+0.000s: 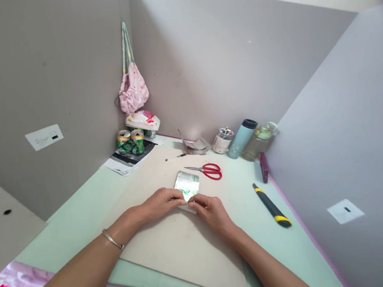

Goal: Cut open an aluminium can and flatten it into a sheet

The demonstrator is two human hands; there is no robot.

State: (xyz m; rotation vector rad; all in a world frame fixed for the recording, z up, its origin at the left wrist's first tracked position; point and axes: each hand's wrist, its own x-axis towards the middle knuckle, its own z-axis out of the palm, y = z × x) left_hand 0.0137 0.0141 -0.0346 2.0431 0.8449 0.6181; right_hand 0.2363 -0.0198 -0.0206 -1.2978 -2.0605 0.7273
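A shiny silver-and-green piece of thin can metal (187, 183) lies on the beige board (191, 251), its near edge bent or curled. On that near edge, the fingers of my left hand (164, 201) are closed at the left corner. My right hand (211, 210) pinches the same edge just to the right, its fingertips almost meeting the left ones. A pale strip under my fingertips is partly hidden. Just beyond the metal lie scissors (211, 171) with red handles, blades pointing left.
A black-and-yellow utility knife (272, 206) lies at right. Behind stand a pen tin (222, 141), a blue tumbler (242, 139), a green-lidded bottle (258, 143) and metal scraps (197, 146). Cut cans (137, 142) sit on papers (120, 165) at left. Grey partitions (202, 66) enclose the desk.
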